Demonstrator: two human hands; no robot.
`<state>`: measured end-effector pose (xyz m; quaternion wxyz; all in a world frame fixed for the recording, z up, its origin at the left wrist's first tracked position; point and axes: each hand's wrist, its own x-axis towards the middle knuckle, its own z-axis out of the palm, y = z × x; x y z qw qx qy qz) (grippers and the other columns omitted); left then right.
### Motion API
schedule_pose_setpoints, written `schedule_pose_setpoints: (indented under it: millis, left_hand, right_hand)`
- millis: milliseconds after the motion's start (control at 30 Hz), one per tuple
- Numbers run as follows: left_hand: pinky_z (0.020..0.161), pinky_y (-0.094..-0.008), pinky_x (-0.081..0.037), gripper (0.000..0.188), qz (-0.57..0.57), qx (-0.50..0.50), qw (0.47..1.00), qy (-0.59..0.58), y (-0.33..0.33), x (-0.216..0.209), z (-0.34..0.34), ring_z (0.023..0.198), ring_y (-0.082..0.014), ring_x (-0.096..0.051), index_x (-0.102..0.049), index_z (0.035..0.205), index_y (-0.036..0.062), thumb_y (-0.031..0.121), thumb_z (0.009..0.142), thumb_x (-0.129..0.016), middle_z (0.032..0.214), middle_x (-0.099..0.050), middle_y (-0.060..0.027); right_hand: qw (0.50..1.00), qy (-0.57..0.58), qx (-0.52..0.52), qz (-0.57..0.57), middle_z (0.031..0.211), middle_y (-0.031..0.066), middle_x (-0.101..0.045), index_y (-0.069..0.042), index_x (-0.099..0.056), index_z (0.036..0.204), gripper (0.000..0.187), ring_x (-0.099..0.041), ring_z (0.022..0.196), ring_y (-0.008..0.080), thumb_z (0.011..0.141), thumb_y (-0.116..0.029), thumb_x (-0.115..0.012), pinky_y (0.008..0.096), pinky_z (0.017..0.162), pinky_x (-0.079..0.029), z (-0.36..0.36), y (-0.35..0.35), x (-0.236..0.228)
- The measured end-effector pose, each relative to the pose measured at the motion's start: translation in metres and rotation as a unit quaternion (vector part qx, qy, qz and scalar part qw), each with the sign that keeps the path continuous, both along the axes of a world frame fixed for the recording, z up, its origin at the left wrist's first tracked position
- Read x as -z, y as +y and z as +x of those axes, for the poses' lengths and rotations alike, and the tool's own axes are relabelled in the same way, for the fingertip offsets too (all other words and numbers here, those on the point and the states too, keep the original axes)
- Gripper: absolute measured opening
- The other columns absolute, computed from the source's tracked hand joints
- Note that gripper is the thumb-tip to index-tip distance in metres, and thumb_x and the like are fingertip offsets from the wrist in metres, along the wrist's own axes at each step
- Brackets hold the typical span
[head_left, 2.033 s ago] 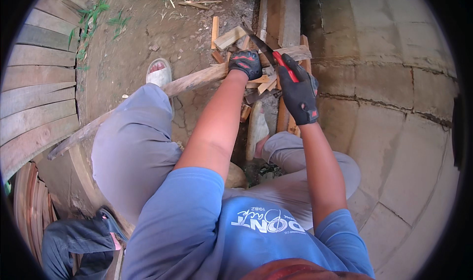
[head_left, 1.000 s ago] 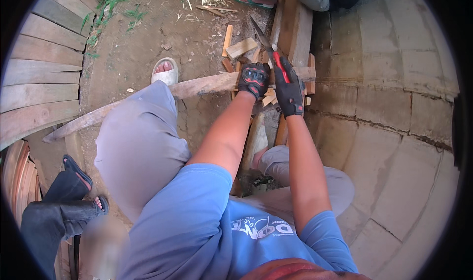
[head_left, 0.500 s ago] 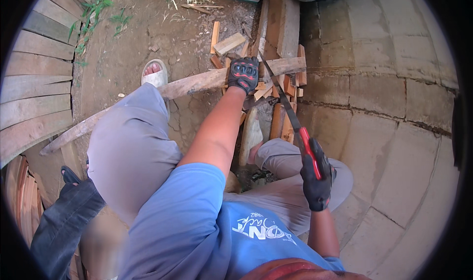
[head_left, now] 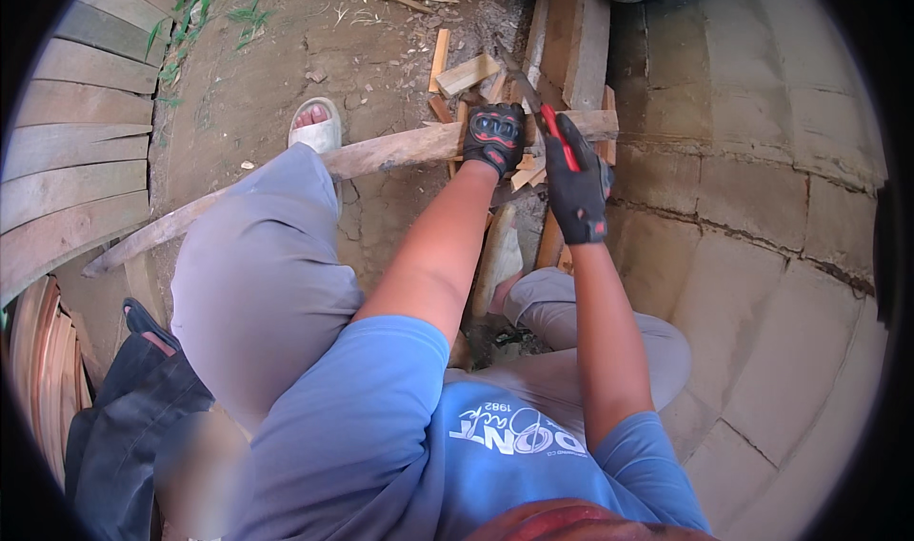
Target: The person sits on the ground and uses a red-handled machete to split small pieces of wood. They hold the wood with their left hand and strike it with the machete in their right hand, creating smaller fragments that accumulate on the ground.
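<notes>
My left hand, in a black glove with red trim, is closed over a long, weathered wooden plank near its right end. My right hand, gloved alike, is wrapped round the red handle of a hand saw. The dark blade reaches up and left past the plank, just right of my left hand. Whether its teeth are in the wood I cannot tell. The plank slants from the lower left, passing by my sandalled foot, and its right end lies over a pile of wood pieces.
Wood offcuts lie around the plank's right end, near a thick beam. Paving slabs cover the right side. Boards line the left. Other people's legs show at the top and lower left.
My right hand has pushed the saw up and away, so the handle is now close to the plank. My left hand keeps its hold on the plank. The view has shifted slightly.
</notes>
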<state>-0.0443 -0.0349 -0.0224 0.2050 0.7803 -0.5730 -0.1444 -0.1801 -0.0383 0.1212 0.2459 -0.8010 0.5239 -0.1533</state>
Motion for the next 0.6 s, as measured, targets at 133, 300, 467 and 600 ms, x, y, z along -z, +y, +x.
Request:
schedule_pose_setpoints:
  millis: [133, 300, 467, 600]
  left_hand:
    - [0.088, -0.0462, -0.056, 0.024, 0.013, 0.013, 1.000, 0.014, 0.001, -0.011, -0.005, 0.101, -0.0313, -0.077, -0.073, 0.110, 0.0106, 0.021, 0.089, -0.071, 0.103, -0.078, -0.0137]
    - [0.081, -0.0468, -0.058, 0.026, 0.004, 0.028, 0.999, -0.018, -0.002, 0.001, 0.002, 0.096, -0.0325, -0.077, -0.073, 0.108, 0.0073, 0.024, 0.090, -0.068, 0.100, -0.078, -0.0160]
    - [0.082, -0.0449, -0.059, 0.027, -0.004, 0.026, 0.999, -0.034, -0.002, -0.001, 0.000, 0.096, -0.0329, -0.077, -0.073, 0.111, 0.0058, 0.019, 0.088, -0.068, 0.100, -0.077, -0.0161]
    - [0.082, -0.0457, -0.059, 0.025, -0.008, 0.024, 0.999, -0.040, -0.003, 0.000, 0.000, 0.096, -0.0320, -0.077, -0.072, 0.109, 0.0062, 0.019, 0.088, -0.067, 0.099, -0.078, -0.0156]
  right_hand:
    - [0.998, -0.048, 0.000, -0.047, 0.133, 0.0224, -0.073, -0.014, -0.069, 0.144, 0.043, -0.071, 0.122, 0.0393, 0.105, -0.034, -0.064, 0.0452, 0.103, -0.055, 0.025, -0.026, 0.051]
    - [0.995, -0.095, -0.009, 0.008, 0.138, 0.0217, -0.070, -0.015, -0.065, 0.149, 0.048, -0.070, 0.124, 0.0391, 0.107, -0.038, -0.061, 0.0463, 0.105, -0.054, 0.004, -0.006, 0.039]
    - [1.000, 0.010, -0.012, -0.026, 0.126, 0.0203, -0.077, -0.012, -0.066, 0.148, 0.046, -0.076, 0.114, 0.0334, 0.106, -0.031, -0.067, 0.0436, 0.096, -0.057, -0.046, 0.063, -0.030]
    - [0.997, 0.061, 0.021, 0.030, 0.106, 0.0115, -0.078, -0.005, -0.064, 0.149, 0.047, -0.067, 0.073, 0.0158, 0.106, -0.023, -0.066, 0.0330, 0.070, -0.055, -0.118, 0.130, -0.102]
